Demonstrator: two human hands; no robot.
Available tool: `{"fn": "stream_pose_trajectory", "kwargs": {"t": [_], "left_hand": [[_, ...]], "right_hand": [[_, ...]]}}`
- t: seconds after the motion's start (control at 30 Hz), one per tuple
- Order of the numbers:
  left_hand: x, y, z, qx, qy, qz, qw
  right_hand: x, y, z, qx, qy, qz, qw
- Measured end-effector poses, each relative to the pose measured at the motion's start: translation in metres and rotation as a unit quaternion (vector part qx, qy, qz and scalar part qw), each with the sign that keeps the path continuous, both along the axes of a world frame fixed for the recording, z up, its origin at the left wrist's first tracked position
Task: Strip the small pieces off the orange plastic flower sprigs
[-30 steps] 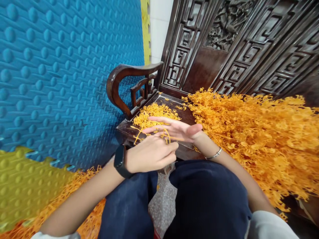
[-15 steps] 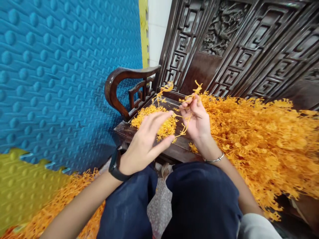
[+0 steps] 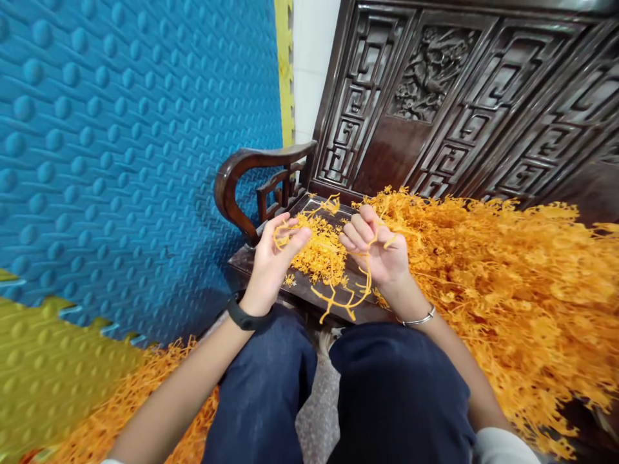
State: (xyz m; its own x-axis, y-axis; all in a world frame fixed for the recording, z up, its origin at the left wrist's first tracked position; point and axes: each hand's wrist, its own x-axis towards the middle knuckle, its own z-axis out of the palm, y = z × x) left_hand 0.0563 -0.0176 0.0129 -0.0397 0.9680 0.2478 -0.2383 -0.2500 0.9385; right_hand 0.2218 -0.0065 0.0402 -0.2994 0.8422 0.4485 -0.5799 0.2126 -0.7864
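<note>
My left hand (image 3: 273, 258), with a black watch on its wrist, pinches the end of an orange plastic sprig above a small heap of orange pieces (image 3: 322, 248) on the dark wooden bench seat (image 3: 251, 258). My right hand (image 3: 380, 251), a silver bangle on its wrist, is curled around an orange branching sprig (image 3: 345, 298) that dangles below it over the seat's front edge. Both hands hover close together just above the seat.
A big pile of orange plastic sprigs (image 3: 507, 270) covers the bench to the right. More orange sprigs (image 3: 120, 412) lie on the floor at lower left. A curved wooden armrest (image 3: 251, 171), carved backrest (image 3: 435, 96) and blue studded foam mat (image 3: 120, 142) surround the spot. My knees are below.
My hands came apart from a clasp over the seat. The right hand lifted a sprig, then lowered it so it hangs down; the left moved forward and pinched a strand.
</note>
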Motion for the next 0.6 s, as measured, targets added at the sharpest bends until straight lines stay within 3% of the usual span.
{"fn": "stream_pose_trajectory", "kwargs": {"t": [0.1,0.2,0.3,0.4,0.53,0.6], "left_hand": [[-0.006,0.002,-0.003,0.042,0.091,-0.018,0.995],[-0.010,0.003,-0.004,0.015,0.097,-0.063,0.993],[-0.012,0.001,-0.001,-0.015,0.036,-0.108,0.993],[-0.012,0.001,0.000,-0.024,0.006,-0.112,0.993],[-0.013,0.007,-0.005,-0.044,-0.010,-0.089,0.995],[-0.013,0.009,-0.007,-0.056,-0.018,-0.092,0.994]], "right_hand": [[0.002,-0.004,-0.002,0.042,-0.065,0.079,0.994],[0.003,-0.009,-0.004,0.042,-0.129,0.162,0.977],[0.004,-0.013,-0.003,0.051,-0.226,0.178,0.956],[0.003,-0.013,0.002,0.085,-0.320,0.204,0.921],[0.000,-0.015,0.009,0.149,-0.360,0.245,0.888],[0.000,-0.020,0.013,0.177,-0.338,0.227,0.896]]}}
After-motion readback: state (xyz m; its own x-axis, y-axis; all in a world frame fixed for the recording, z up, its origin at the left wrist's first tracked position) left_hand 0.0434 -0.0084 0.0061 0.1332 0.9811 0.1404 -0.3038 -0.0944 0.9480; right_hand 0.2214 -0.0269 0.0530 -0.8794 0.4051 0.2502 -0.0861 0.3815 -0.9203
